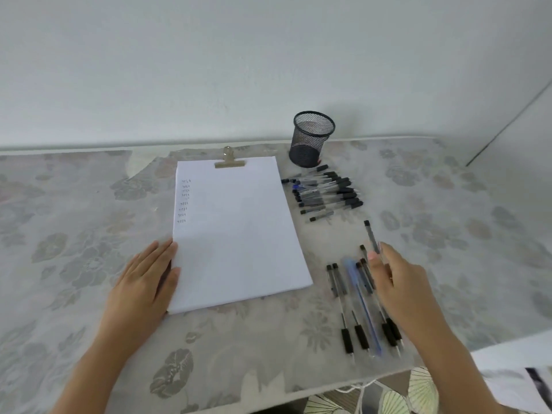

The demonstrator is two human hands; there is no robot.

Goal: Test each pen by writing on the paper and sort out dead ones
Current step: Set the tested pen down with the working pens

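The paper [239, 228] carries a column of small handwritten words, perhaps "test", too blurred to confirm.

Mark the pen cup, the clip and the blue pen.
pen cup [310, 144], head view, on its mesh wall.
clip [229, 164], head view, on its flat bar.
blue pen [365, 309], head view, on its mid barrel.

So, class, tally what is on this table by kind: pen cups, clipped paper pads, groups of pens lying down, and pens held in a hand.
Pen cup: 1
Clipped paper pad: 1
Groups of lying pens: 2, the far heap and the near row
Held pen, in the right hand: 1
Total: 5
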